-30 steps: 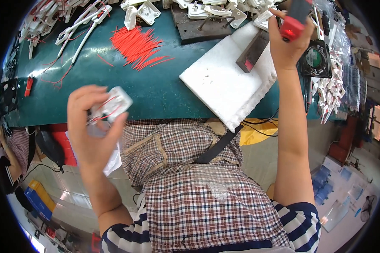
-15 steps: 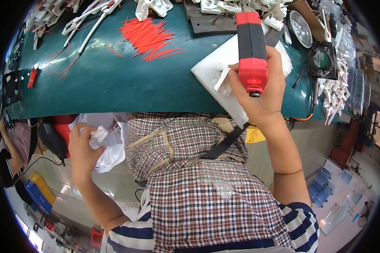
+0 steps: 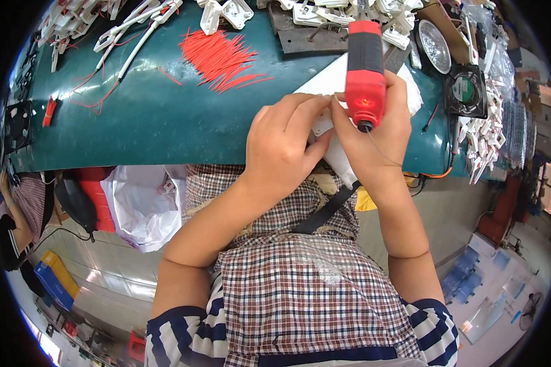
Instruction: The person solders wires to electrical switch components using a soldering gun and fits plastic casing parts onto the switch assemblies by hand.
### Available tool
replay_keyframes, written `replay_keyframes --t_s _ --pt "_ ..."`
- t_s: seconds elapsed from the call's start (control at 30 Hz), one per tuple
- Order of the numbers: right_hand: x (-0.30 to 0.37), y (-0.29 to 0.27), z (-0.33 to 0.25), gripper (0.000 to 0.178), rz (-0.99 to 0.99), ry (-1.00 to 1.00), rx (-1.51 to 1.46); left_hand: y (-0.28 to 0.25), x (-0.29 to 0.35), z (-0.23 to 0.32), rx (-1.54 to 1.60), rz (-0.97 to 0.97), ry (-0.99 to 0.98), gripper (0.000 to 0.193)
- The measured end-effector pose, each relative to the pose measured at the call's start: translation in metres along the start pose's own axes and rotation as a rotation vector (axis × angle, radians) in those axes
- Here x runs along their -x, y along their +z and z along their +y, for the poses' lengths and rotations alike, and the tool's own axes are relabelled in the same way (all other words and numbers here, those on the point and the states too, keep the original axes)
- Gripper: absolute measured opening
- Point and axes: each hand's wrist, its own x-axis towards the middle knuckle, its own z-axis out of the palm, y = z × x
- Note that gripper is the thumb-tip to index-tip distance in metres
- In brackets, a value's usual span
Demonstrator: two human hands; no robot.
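Observation:
My right hand (image 3: 382,144) is wrapped round a red and black electric screwdriver (image 3: 365,58), its metal tip pointing away from me and a thin cord trailing over my wrist. Close against it, my left hand (image 3: 281,137) pinches a small white plastic part (image 3: 322,126), mostly covered by my fingers. The right thumb and fingertips meet the left fingers at this part's upper edge. Both hands are over a white foam pad (image 3: 414,92) on the green table mat (image 3: 183,131).
A heap of thin red tubes (image 3: 217,58) lies left of centre. White plastic housings (image 3: 232,13) and a dark metal block (image 3: 306,33) line the back. A black fan (image 3: 466,90) stands at the right. Below the table's front edge hangs an open white bag (image 3: 142,211).
My left hand has come from above the white bag, where a white piece was near its fingers, up to the plastic part beside my right hand. The screwdriver has shifted only slightly.

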Motion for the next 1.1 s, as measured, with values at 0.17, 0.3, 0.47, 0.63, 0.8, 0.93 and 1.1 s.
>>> replay_keyframes --t_s 0.17,0.3,0.47,0.63,0.8,0.93,1.1 --pt "0.016 -0.018 0.007 0.055 0.104 0.245 -0.334 -0.023 -0.013 0.006 -0.057 -0.135 -0.107 0.042" --pt "0.019 -0.041 -0.005 0.051 0.093 0.274 -0.335 -0.019 -0.01 0.003 0.006 -0.124 -0.127 0.042" --pt "0.028 -0.041 0.001 0.044 0.123 0.276 -0.295 -0.015 -0.005 0.011 -0.064 -0.087 -0.136 0.046" --pt "0.048 -0.039 0.02 0.042 0.072 0.337 -0.322 -0.006 -0.003 0.018 -0.117 -0.083 -0.124 0.047" --pt "0.073 -0.038 0.032 0.049 0.075 0.38 -0.375 -0.01 0.0 0.015 -0.174 -0.073 -0.111 0.046" --pt "0.09 -0.043 0.041 0.058 -0.055 0.054 -0.111 -0.009 -0.002 0.011 -0.052 -0.07 -0.181 0.044" --pt "0.099 -0.025 0.045 0.077 -0.002 -0.092 -0.119 -0.013 -0.007 0.011 -0.034 -0.111 -0.249 0.041"
